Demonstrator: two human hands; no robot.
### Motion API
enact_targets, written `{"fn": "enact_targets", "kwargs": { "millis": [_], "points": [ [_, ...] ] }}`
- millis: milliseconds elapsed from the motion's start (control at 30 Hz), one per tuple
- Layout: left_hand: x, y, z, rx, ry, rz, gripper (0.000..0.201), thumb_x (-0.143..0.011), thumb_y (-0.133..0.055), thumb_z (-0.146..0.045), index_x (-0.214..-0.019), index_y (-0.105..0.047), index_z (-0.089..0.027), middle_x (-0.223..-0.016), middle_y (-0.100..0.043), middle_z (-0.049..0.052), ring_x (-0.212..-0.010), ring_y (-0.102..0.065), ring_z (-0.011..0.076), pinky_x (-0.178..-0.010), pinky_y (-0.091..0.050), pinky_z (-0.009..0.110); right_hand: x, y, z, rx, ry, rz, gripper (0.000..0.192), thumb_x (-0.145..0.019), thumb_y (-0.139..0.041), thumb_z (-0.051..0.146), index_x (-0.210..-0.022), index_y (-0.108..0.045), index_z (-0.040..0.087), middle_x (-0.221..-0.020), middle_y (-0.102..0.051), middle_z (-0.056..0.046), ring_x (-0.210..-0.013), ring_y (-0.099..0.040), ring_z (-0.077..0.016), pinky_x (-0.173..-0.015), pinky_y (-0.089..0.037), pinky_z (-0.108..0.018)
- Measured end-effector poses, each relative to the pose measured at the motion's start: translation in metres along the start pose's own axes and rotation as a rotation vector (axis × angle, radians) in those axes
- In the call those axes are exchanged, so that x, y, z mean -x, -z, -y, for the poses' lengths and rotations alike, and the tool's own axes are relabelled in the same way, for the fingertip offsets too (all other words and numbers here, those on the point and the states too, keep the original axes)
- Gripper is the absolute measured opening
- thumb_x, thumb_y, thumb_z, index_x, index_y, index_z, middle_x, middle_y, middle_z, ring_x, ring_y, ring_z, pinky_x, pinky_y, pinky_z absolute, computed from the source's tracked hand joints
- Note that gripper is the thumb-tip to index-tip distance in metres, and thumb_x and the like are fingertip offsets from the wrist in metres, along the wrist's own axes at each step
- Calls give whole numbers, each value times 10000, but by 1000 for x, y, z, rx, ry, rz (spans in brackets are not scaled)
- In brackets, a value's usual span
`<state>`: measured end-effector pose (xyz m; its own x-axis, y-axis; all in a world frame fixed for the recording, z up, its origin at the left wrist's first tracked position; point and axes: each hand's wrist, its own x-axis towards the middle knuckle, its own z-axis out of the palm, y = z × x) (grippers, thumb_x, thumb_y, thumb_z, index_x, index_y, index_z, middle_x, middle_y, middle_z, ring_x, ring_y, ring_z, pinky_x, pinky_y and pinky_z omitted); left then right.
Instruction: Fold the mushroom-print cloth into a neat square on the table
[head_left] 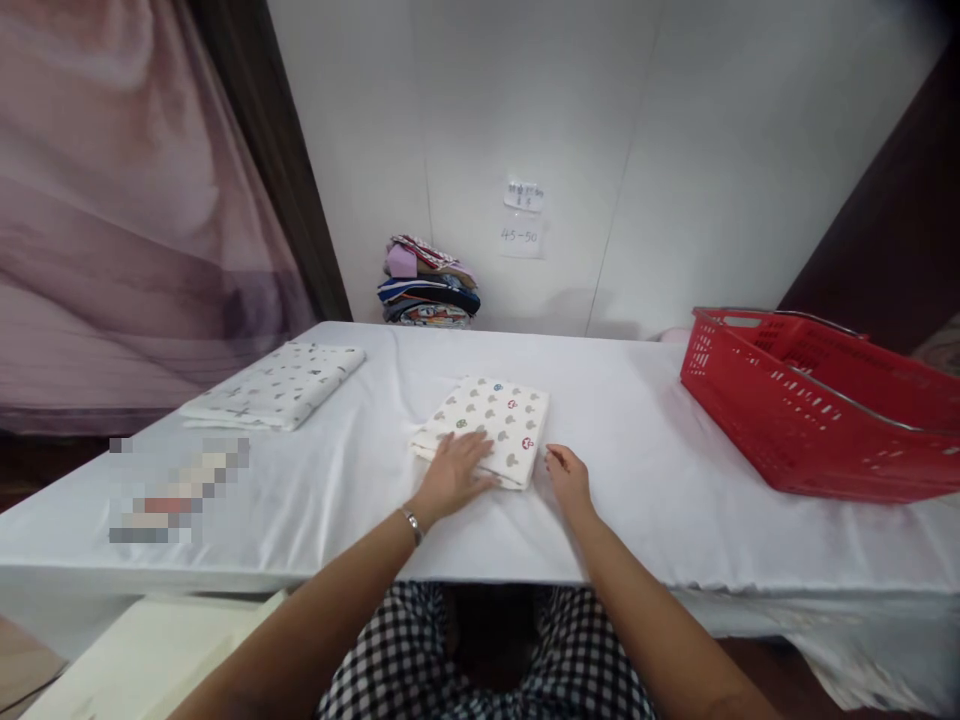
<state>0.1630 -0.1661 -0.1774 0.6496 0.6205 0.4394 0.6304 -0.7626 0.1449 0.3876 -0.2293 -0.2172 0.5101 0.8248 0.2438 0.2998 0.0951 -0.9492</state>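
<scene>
1. Head view, looking down at a table (315, 500) draped in a white cloth, and I see both of my bare forearms reaching out over its near edge.
2. My left hand (452, 473) lies flat, palm down and fingers spread, on the near left part of a folded patterned cloth (495, 418). It presses rather than grips. A silver bracelet (412, 525) sits on that wrist.
3. My right hand (568, 477) rests on the tablecloth just beside the folded cloth's near right corner. Its fingers are loosely curled with the fingertips close to the cloth edge; I cannot tell whether they actually pinch the fabric.
4. The folded patterned cloth is white with small grey, red and blue motifs. It lies near the middle of the table, a little toward the near side, folded into a tidy rectangle.
5. A second folded cloth (279, 385), white with a grey print, lies on the far left part of the table, well apart from my hands.
6. A red plastic basket (817, 420) with metal handles stands on the right side of the table, tilted slightly.
7. Against the far wall, behind the table, a stack of colourful folded fabrics (429, 285) sits, and two small paper notes (523, 215) are stuck on the white wall to its right.
8. A pink curtain (112, 200) hangs on the far left.
</scene>
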Motion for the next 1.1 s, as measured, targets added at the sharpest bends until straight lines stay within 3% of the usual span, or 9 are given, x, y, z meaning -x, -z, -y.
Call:
{"fn": "enact_targets", "kwargs": {
  "millis": [100,233,400,600,733,833,900,1000,1100],
  "points": [
    [8,-14,-16,17,-111,15,530,-821,-510,-456,-1304,-461,-245,-1371,-468,66,-1254,-428,289,-1088,-251,503,-12,0,-11,-48,-92,3,348,-728,-525,408,-960,-656,184,-932,-664,-69,-829,-607,-210,-690,-493,-308],
    [8,-23,-11,-3,-60,-15,426,-849,-443,-267,-1272,-480,-241,-1347,-496,65,-1251,-437,274,-1076,-284,476,-49,0,-15,-16,-142,-17,435,-724,-551,411,-1095,-625,198,-1099,-627,-101,-977,-596,-239,-780,-501,-342],
    [7,-24,-11,-53,-54,14,424,-836,-424,-165,-1243,-502,-253,-1325,-519,56,-1240,-453,260,-1066,-310,477,-115,-3,-11,101,-105,13,488,-742,-563,439,-1170,-596,207,-1238,-561,-109,-1153,-511,-250,-949,-421,-393],
    [8,-21,-4,-101,-79,56,417,-861,-372,-120,-1218,-539,-254,-1316,-530,25,-1256,-438,226,-1077,-290,480,-157,-7,-10,219,-144,203,600,-638,-650,360,-1206,-566,183,-1153,-607,-101,-1040,-569,-227,-917,-420,-361],
    [14,-9,33,-119,-35,77,442,-846,-405,-124,-1228,-546,-295,-1319,-527,17,-1292,-391,228,-1087,-247,511,-141,5,-5,221,-171,278,397,-608,-655,327,-981,-660,191,-924,-666,-49,-828,-604,-193,-744,-461,-293],
    [18,5,68,-124,133,72,499,-800,-447,-97,-1232,-544,-326,-1380,-455,16,-1320,-342,266,-1072,-239,553,-102,16,4,291,-167,342,266,-598,-682,394,-768,-644,193,-736,-635,-11,-663,-559,-164,-598,-420,-258],
    [18,13,86,-64,226,91,510,-770,-495,-120,-1242,-541,-309,-1404,-423,24,-1321,-336,290,-1061,-269,554,-70,21,10,368,-139,367,298,-610,-679,472,-684,-596,195,-651,-587,10,-596,-507,-146,-546,-376,-250],
    [23,20,97,121,292,98,508,-730,-535,-159,-1227,-563,-256,-1387,-449,36,-1291,-388,267,-1069,-327,458,-32,26,15,315,-84,389,339,-690,-610,538,-725,-588,201,-673,-583,13,-616,-505,-143,-565,-385,-256],
    [34,22,90,310,472,-6,472,-733,-466,-134,-1171,-609,-239,-1320,-526,11,-1230,-465,214,-1068,-356,370,-16,27,12,205,-14,289,390,-741,-571,522,-962,-610,204,-876,-627,-27,-775,-559,-170,-660,-440,-281]
  ]
}}
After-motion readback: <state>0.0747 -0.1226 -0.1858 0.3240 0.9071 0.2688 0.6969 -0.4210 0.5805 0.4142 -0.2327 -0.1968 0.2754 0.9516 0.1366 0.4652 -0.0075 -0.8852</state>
